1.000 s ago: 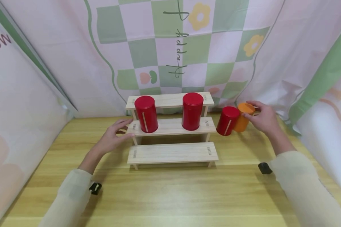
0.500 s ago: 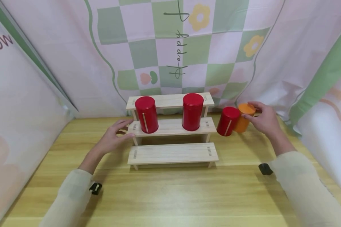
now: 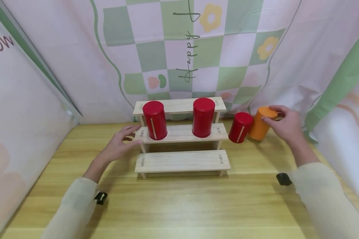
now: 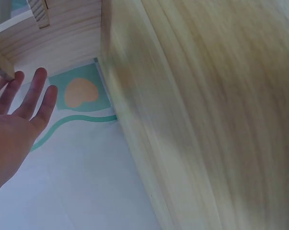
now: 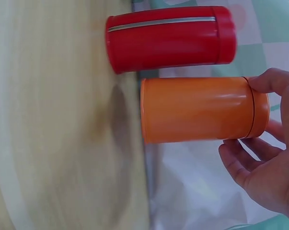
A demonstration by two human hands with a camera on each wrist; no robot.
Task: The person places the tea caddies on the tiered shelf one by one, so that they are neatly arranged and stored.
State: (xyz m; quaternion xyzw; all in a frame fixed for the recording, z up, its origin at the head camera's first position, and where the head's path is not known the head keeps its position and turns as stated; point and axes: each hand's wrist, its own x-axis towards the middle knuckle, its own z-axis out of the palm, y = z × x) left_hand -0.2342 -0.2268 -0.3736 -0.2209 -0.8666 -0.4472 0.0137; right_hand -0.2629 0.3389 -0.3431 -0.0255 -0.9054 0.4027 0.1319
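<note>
My right hand [image 3: 287, 124] grips an orange canister [image 3: 259, 126] by its lid, thumb on one side and fingers on the other. The canister leans a little in the head view, just right of a red canister [image 3: 241, 127] on the table. At the left end of a three-tier wooden shelf [image 3: 182, 161], my left hand [image 3: 116, 144] holds the middle tier, thumb at its front edge and index finger at the back. In the left wrist view, the other fingers [image 4: 31, 98] extend loosely beside the board, with the thumb out of sight.
Two more red canisters, a left one [image 3: 155, 121] and a right one [image 3: 202, 118], stand upright on the middle tier. Behind the shelf hangs a checkered curtain [image 3: 179, 49], and more fabric closes off both sides of the wooden table [image 3: 182, 205].
My right hand has moved slightly right with the orange canister, which now leans and shows more of its body beside the red one. My left hand stays at the shelf.
</note>
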